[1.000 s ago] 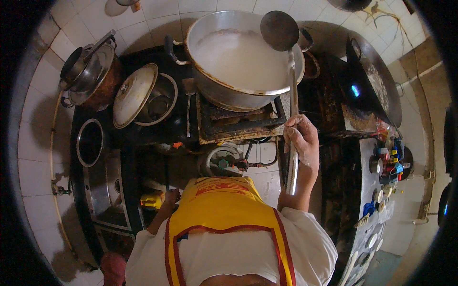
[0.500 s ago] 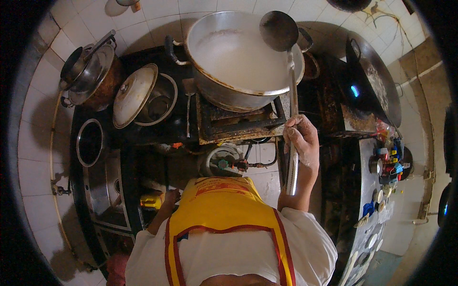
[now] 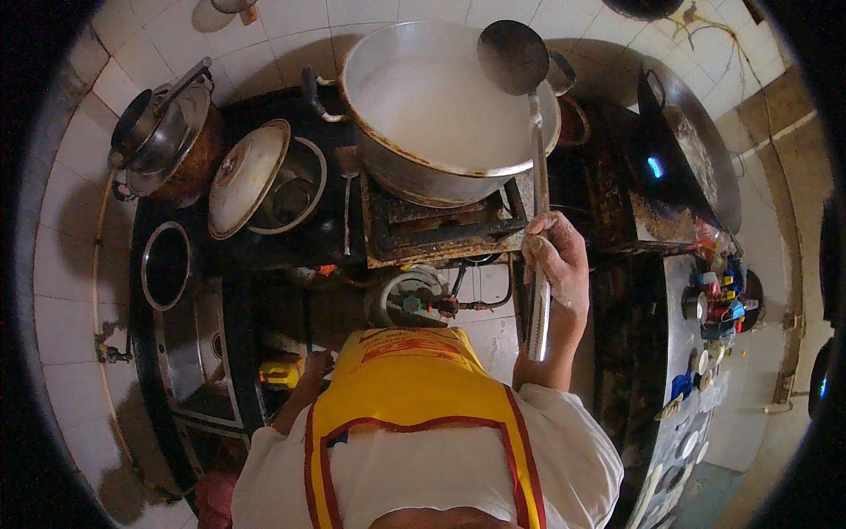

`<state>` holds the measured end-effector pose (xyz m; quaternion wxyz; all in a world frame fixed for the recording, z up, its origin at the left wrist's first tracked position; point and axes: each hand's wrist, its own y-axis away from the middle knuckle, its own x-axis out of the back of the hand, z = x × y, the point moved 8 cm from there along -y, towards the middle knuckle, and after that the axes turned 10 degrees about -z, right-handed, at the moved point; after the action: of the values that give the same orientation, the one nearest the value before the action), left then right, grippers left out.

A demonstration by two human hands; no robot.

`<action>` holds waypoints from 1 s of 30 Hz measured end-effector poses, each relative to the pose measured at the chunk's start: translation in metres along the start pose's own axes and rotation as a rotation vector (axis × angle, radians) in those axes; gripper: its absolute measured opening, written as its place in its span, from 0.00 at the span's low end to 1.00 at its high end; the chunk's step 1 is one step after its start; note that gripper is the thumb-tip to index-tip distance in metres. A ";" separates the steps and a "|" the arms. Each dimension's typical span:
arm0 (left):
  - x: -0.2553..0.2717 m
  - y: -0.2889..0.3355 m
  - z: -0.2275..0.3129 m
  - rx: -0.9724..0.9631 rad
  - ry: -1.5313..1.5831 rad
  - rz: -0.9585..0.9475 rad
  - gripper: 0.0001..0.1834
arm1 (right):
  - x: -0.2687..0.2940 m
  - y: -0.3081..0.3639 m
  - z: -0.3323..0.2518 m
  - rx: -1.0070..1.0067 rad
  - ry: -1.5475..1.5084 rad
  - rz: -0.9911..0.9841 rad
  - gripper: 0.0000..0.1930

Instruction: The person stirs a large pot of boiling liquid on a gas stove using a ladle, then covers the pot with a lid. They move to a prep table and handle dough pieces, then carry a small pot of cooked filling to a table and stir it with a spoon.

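My right hand (image 3: 557, 256), whitish with powder or paste, is closed around the handle of a long metal ladle (image 3: 539, 159). The ladle's dark round bowl hangs over the right side of a large aluminium pot (image 3: 423, 172). Pale, cloudy liquid (image 3: 432, 101) fills much of that pot, which stands on a grimy metal stove frame (image 3: 441, 242). Down beside my yellow apron (image 3: 405, 375), my left hand (image 3: 319, 363) is in shadow, near a yellow container (image 3: 280, 374). Its fingers are too dim to make out clearly.
Left of the pot are a spatula (image 3: 349, 198), a leaning lid (image 3: 251, 181) on a smaller pot (image 3: 295, 189), and stacked cookware (image 3: 167, 141). A large wok (image 3: 696, 145) stands right, above a side table (image 3: 674, 353) crowded with bottles and small dishes. A sink (image 3: 194, 353) lies left.
The ladle's bowl has shifted very slightly left over the pot. My left hand has turned or moved a little beside the apron. My right hand keeps its grip.
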<state>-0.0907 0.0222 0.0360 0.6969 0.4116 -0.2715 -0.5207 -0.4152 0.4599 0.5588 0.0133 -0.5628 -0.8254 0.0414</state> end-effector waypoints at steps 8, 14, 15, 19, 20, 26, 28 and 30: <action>0.007 -0.018 -0.020 0.086 0.060 0.049 0.15 | -0.002 0.001 -0.003 0.000 0.012 -0.016 0.06; 0.007 -0.022 -0.023 0.113 0.040 0.048 0.15 | -0.002 0.000 -0.005 0.005 0.034 -0.009 0.06; 0.007 -0.022 -0.023 0.106 0.058 0.045 0.15 | -0.002 0.001 -0.005 0.003 0.044 -0.003 0.06; 0.008 -0.021 -0.024 0.089 0.093 0.033 0.14 | -0.002 0.002 -0.004 0.002 0.020 -0.010 0.05; 0.008 -0.021 -0.024 0.087 0.093 0.030 0.14 | -0.002 0.002 -0.004 0.013 0.019 -0.010 0.05; 0.004 -0.015 -0.024 0.174 0.203 0.027 0.15 | -0.002 0.003 -0.002 0.026 0.004 0.004 0.05; 0.005 -0.008 -0.018 0.169 0.088 0.085 0.14 | -0.002 0.003 -0.002 0.024 0.013 0.002 0.05; 0.003 -0.003 -0.011 0.146 0.038 0.104 0.15 | -0.003 0.002 -0.003 0.038 0.016 -0.013 0.06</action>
<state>-0.0820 0.0226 0.0276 0.6962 0.4564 -0.3168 -0.4546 -0.4116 0.4580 0.5614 0.0311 -0.5576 -0.8279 0.0526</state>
